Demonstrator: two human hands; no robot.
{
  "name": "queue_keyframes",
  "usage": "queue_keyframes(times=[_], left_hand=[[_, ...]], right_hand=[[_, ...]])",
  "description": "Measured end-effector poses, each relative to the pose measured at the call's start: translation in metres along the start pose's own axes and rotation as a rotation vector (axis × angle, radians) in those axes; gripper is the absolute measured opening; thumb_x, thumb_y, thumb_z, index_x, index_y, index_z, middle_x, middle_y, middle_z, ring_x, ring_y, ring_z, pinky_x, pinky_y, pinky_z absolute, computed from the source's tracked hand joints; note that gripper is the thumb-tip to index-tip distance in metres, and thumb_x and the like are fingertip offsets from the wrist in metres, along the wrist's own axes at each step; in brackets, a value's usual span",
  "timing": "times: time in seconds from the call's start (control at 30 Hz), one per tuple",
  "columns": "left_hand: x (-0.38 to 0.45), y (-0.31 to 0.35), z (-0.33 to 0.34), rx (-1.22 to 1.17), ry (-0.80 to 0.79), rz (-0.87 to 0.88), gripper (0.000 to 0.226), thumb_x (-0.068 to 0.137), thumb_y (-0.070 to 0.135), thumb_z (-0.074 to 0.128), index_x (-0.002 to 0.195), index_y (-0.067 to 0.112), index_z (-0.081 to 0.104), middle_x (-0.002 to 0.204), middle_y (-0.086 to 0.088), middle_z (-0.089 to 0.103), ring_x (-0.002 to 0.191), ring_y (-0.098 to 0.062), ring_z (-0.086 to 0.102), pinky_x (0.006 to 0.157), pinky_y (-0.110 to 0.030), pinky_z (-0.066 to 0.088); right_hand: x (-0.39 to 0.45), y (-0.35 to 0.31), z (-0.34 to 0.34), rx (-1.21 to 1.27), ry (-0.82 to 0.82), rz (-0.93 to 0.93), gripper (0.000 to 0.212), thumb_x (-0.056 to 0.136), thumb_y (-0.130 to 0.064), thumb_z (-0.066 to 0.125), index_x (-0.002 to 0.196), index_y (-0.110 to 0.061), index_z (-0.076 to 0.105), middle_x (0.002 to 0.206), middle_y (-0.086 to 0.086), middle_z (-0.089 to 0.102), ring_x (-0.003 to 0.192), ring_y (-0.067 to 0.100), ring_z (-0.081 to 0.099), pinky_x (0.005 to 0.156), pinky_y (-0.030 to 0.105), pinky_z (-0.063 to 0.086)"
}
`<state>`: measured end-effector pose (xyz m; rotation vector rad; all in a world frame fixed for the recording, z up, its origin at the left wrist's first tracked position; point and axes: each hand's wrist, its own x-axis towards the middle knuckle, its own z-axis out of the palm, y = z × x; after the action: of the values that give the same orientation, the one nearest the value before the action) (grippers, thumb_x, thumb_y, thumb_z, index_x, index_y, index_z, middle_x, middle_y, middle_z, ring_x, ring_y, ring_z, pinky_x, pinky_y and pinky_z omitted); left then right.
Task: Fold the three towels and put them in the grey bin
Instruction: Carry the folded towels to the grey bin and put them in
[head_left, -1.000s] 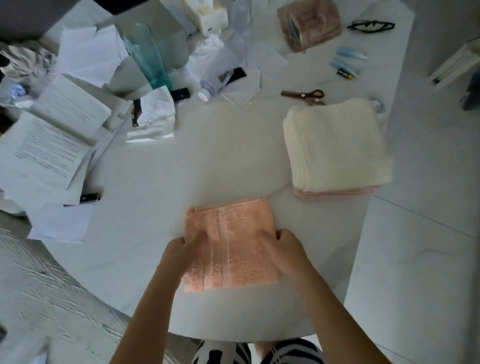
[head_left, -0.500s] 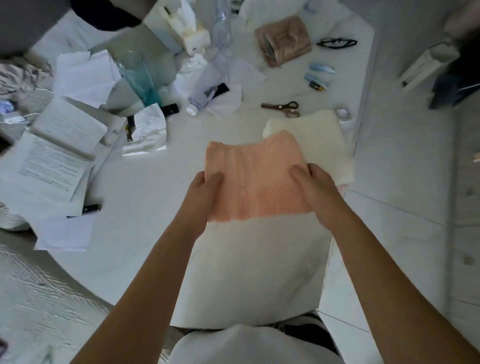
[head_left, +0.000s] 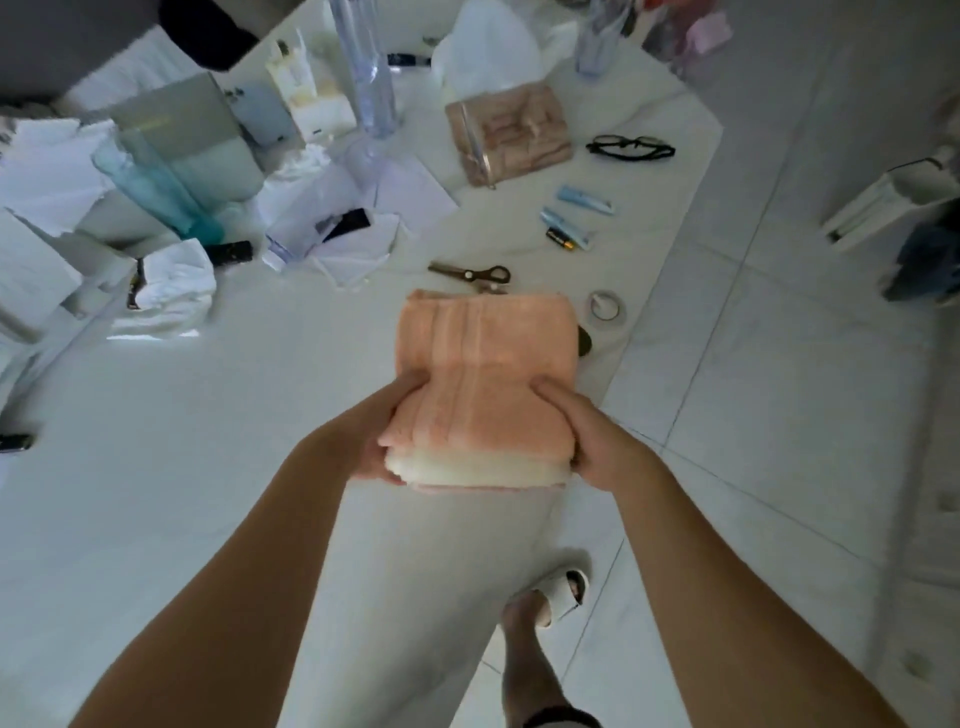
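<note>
Pink towel (head_left: 485, 358) now tops the cream towel (head_left: 478, 470); my left hand (head_left: 387, 441) and right hand (head_left: 597, 441) clamp the stack's sides, lifted off the counter (head_left: 208, 467). Grey bin unseen.

Stack of folded towels (head_left: 485, 364) sat near the right edge of the bench (head_left: 182, 493), one towel on top of two more. Left hand (head_left: 384, 441) was at the stack's near-left corner, right hand (head_left: 592, 441) at its near-right corner. Scissors (head_left: 470, 273) lay just behind the stack, a tape roll (head_left: 605, 307) behind and to its right. Farther back, a battery (head_left: 561, 239) and two small tubes (head_left: 584, 200); beyond them glasses (head_left: 631, 147), with a pouch (head_left: 511, 136) to their left. Papers (head_left: 47, 171) and a tall bottle (head_left: 369, 78) sat at the far left and back. A foot in a slipper (head_left: 558, 597) was on the floor (head_left: 779, 415), right of the bench.
</note>
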<state>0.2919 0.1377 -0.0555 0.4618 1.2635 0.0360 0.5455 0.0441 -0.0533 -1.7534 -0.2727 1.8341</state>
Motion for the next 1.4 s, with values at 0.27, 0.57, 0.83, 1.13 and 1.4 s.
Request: queue_keyframes(times=[0.27, 0.57, 0.83, 1.13, 1.4], left_hand=[[-0.017, -0.045, 0.052, -0.113, -0.245, 0.187, 0.061, 0.102, 0.058, 0.042, 0.145, 0.017, 0.052, 0.147, -0.018, 0.052, 0.137, -0.034, 0.049, 0.114, -0.049, 0.036], [-0.031, 0.012, 0.226, 0.135, -0.204, 0.469, 0.054, 0.095, 0.065, 0.052, 0.130, 0.027, 0.066, 0.137, -0.010, 0.064, 0.128, -0.027, 0.059, 0.107, -0.040, 0.048], [0.044, 0.098, 0.413, 0.120, -0.327, 0.430, 0.039, 0.091, 0.057, 0.062, 0.119, 0.033, 0.073, 0.131, -0.006, 0.069, 0.122, -0.024, 0.064, 0.093, -0.033, 0.056], [0.157, 0.269, 0.584, 0.140, -0.350, 0.362, 0.071, 0.077, 0.063, 0.071, 0.133, 0.021, 0.059, 0.127, -0.009, 0.070, 0.118, -0.028, 0.067, 0.106, -0.050, 0.046], [0.229, 0.452, 0.696, 0.030, -0.368, 0.444, 0.073, 0.079, 0.058, 0.075, 0.135, 0.013, 0.060, 0.130, -0.016, 0.067, 0.121, -0.033, 0.064, 0.102, -0.048, 0.049]], right_hand=[[-0.014, 0.004, -0.052, 0.032, -0.234, -0.054, 0.078, 0.066, -0.072, 0.075, 0.128, -0.027, 0.062, 0.121, 0.006, 0.072, 0.110, 0.029, 0.069, 0.099, 0.054, 0.052], [-0.103, -0.036, -0.201, 0.268, -0.101, -0.327, 0.051, 0.085, -0.057, 0.066, 0.126, -0.025, 0.064, 0.121, 0.007, 0.073, 0.109, 0.026, 0.070, 0.076, 0.035, 0.060], [-0.097, -0.100, -0.379, 0.381, 0.115, -0.390, 0.057, 0.081, -0.062, 0.065, 0.126, -0.027, 0.062, 0.121, 0.005, 0.073, 0.109, 0.023, 0.071, 0.074, 0.033, 0.061], [-0.040, -0.265, -0.559, 0.397, 0.191, -0.382, 0.064, 0.070, -0.064, 0.074, 0.119, -0.023, 0.067, 0.113, 0.006, 0.076, 0.100, 0.023, 0.074, 0.068, 0.029, 0.061], [0.035, -0.447, -0.687, 0.317, 0.194, -0.470, 0.054, 0.076, -0.068, 0.063, 0.117, -0.033, 0.060, 0.104, -0.004, 0.078, 0.094, 0.017, 0.075, 0.067, 0.032, 0.061]])
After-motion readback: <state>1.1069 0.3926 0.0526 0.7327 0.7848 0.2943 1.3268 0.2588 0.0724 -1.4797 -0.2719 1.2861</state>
